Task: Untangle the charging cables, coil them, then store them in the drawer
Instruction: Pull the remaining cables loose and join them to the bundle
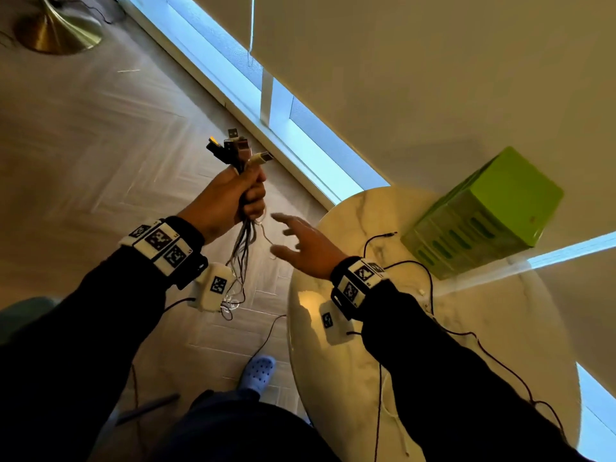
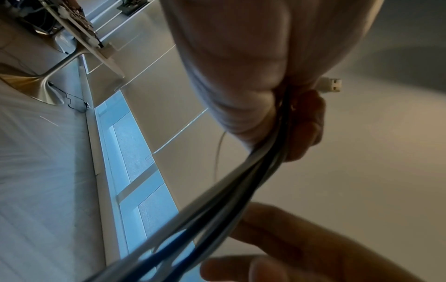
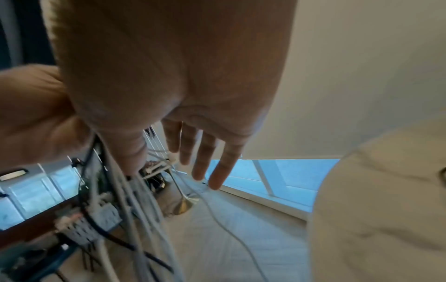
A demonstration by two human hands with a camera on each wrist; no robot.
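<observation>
Left hand [image 1: 233,198] grips bunched grey, white and black cables [image 1: 245,248], right hand [image 1: 305,243] spread beside them

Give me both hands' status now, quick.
Left hand: closed around the bundle of charging cables, plugs sticking up above the fist.
Right hand: open, fingers spread, holding nothing, beside the hanging cables.

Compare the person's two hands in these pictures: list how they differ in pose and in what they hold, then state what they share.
The left hand is curled into a fist around the cable bundle; the right hand has straight, spread fingers and holds nothing. The left hand is raised over the floor with USB plugs sticking up from it; the right hand sits lower, by the marble table edge, reaching toward the hanging cables. Both wear marker-tagged wristbands and dark sleeves.
</observation>
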